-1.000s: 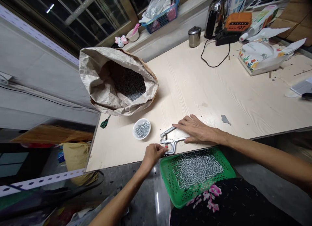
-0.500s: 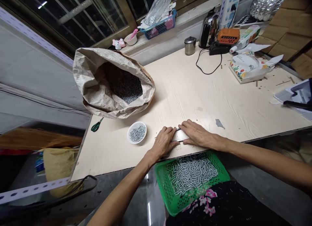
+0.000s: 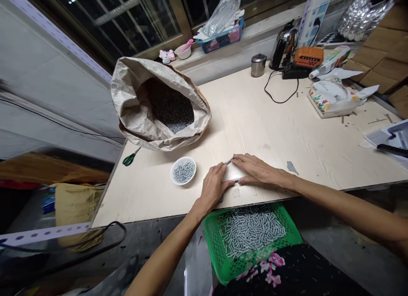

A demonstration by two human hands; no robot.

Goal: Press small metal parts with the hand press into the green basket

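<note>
Left hand: moved since a second ago, from pinching beside a small red part at the tool's head to lying over that whole end; bent at the fingers, gripping with thumb opposed.
Right hand: kept at the handle ends, on the upper handle with the fingers and the lower with the thumb, gripping by the look of it.
Metal pliers: between both hands on the table, just back from the front edge, spread at the handles; hidden at the head, so impossible to tell what is clamped there.
Work in hand: judged as two-handed steadying or adjusting now, leaving no fingers for loose parts.
Front edge: crossed by both forearms, close above the green basket of metal pieces, partly tucked underneath.
Left side: bounded near the knuckles by the white bowl, not touching; farther out by scissors and the sack.
Room to move: widest ahead and to the right, between sack and tissue packet; tightest toward the basket.
</note>
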